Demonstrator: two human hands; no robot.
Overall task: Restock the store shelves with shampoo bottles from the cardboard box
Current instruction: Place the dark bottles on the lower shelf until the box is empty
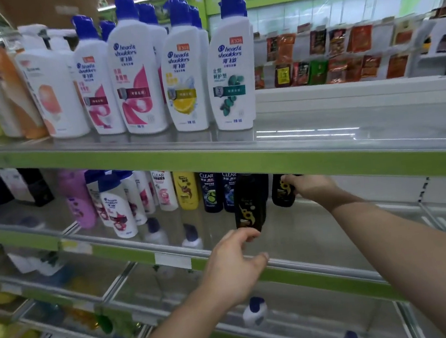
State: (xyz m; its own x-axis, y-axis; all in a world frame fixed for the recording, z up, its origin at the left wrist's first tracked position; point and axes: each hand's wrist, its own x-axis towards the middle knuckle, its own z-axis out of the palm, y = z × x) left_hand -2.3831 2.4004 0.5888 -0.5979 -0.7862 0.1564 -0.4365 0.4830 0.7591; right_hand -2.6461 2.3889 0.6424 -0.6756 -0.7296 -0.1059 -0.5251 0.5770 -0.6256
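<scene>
Two black shampoo bottles stand on the middle shelf (309, 231), just right of the Clear bottles (210, 190). The right hand (308, 187) wraps the rear black bottle (282, 195) from its side, fingers curled round it. The left hand (234, 266) sits at the foot of the front black bottle (249, 202), fingers loosely bent, fingertips at its base; cannot tell whether it pinches. Bottles are glossy hard plastic, flattened oval, tapering toward the foot, with gold swirl labels. Probably full: moderately heavy, stiff, slick-skinned, tippy on narrow bases. Best gripped round the waist. The shelf is smooth metal, so bottles should slide readily.
</scene>
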